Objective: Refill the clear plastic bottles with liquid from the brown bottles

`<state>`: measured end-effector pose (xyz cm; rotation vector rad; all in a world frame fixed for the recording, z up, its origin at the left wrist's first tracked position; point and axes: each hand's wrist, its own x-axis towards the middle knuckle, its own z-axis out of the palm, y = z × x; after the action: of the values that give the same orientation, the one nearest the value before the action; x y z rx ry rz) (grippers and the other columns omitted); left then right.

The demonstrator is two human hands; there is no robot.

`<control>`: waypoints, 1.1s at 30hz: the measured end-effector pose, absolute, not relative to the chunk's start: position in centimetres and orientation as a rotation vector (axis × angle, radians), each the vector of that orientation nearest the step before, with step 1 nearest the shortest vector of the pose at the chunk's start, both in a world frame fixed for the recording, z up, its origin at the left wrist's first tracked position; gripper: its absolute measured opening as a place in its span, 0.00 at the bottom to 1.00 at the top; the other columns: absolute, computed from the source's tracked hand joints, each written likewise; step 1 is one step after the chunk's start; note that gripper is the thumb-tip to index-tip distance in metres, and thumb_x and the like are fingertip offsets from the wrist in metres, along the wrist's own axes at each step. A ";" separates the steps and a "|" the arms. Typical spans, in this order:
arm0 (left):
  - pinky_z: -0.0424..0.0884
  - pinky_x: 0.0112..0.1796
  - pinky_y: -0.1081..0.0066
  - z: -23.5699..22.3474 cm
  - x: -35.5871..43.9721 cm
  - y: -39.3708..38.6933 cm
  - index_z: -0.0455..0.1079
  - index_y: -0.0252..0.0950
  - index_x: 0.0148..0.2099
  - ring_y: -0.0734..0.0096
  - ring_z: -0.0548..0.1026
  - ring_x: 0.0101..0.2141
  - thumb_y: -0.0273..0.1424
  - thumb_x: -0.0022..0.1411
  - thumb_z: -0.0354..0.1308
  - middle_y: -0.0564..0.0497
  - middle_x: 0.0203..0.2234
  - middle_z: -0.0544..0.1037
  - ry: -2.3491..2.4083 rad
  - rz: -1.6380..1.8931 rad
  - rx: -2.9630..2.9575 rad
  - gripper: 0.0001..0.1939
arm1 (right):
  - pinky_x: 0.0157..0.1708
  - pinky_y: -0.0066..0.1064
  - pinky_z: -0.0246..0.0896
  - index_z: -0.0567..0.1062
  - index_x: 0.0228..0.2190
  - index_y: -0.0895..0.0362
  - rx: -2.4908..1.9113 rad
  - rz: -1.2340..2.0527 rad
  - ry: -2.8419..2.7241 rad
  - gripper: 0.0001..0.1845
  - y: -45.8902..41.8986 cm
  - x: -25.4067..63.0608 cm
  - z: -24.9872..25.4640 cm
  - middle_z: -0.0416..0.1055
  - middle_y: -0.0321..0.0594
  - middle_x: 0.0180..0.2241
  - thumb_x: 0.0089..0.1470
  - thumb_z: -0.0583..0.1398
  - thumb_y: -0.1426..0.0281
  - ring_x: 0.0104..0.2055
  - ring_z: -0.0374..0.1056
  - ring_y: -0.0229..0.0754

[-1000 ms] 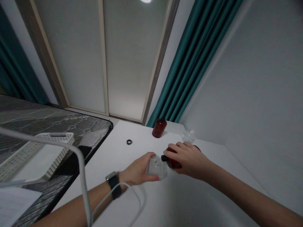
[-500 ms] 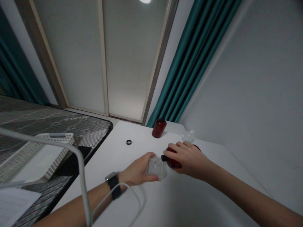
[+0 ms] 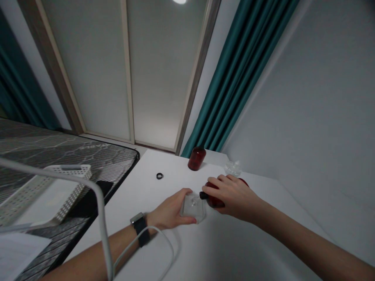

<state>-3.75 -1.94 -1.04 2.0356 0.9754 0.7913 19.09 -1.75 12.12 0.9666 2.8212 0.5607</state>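
**Two bare hands are holding a dark red bottle and a clear box together over a white table.**

The left hand is gripping the clear square plastic box from the side, with its fingers curled around the edge. The right hand is closed over the round dark red bottle, tipping it on its side near the middle of the table. The bottle's small black tip is pointing at the box and sitting just beside it. I cannot tell if anything is coming out or if the box has anything in it. Farther away, a small dark red bottle is standing upright, and a little black ring is lying alone on the white table.
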 end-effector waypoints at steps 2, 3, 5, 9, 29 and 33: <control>0.70 0.48 0.59 -1.1 -3.7 -2.0 0.58 0.37 0.59 0.54 0.74 0.48 0.35 0.50 0.72 0.43 0.51 0.74 0.976 0.792 2.035 0.38 | 0.34 0.35 0.56 0.69 0.46 0.49 0.972 0.574 2.823 0.24 -1.8 19.1 12.1 0.72 0.39 0.44 0.47 0.67 0.69 0.39 0.69 0.48; 0.70 0.48 0.59 -1.1 -3.7 -2.0 0.58 0.37 0.59 0.54 0.74 0.47 0.35 0.50 0.72 0.43 0.50 0.74 0.975 0.795 2.035 0.38 | 0.34 0.35 0.56 0.69 0.46 0.49 0.975 0.579 2.825 0.23 -1.8 19.1 12.2 0.72 0.39 0.43 0.48 0.67 0.69 0.39 0.68 0.47; 0.70 0.48 0.59 -1.0 -3.7 -1.9 0.58 0.37 0.59 0.54 0.74 0.47 0.35 0.50 0.72 0.44 0.50 0.74 0.970 0.798 2.036 0.38 | 0.34 0.35 0.56 0.69 0.45 0.49 0.977 0.584 2.828 0.21 -1.8 19.0 12.2 0.72 0.39 0.43 0.48 0.67 0.69 0.39 0.68 0.47; 0.69 0.49 0.58 -0.9 -3.8 -2.0 0.58 0.38 0.59 0.54 0.74 0.48 0.35 0.50 0.72 0.44 0.51 0.73 0.974 0.792 2.032 0.38 | 0.33 0.34 0.56 0.70 0.44 0.49 0.974 0.585 2.829 0.20 -1.8 18.9 12.3 0.72 0.39 0.43 0.49 0.66 0.69 0.38 0.68 0.47; 0.69 0.49 0.59 -0.8 -3.8 -2.0 0.57 0.37 0.59 0.54 0.74 0.48 0.35 0.51 0.71 0.43 0.51 0.73 0.980 0.766 2.038 0.37 | 0.34 0.37 0.58 0.69 0.45 0.49 0.962 0.590 2.820 0.22 -1.8 19.1 12.4 0.72 0.38 0.44 0.49 0.67 0.69 0.40 0.69 0.49; 0.69 0.49 0.59 -0.8 -3.9 -2.0 0.57 0.37 0.59 0.54 0.74 0.48 0.34 0.51 0.71 0.43 0.51 0.73 0.983 0.769 2.040 0.38 | 0.34 0.36 0.57 0.69 0.45 0.49 0.944 0.604 2.835 0.22 -1.7 19.2 12.3 0.72 0.38 0.43 0.48 0.68 0.68 0.39 0.69 0.48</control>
<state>-3.85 -2.01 -0.82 2.0399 0.9833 0.7695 19.18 -1.72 12.35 0.9441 2.8352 0.6037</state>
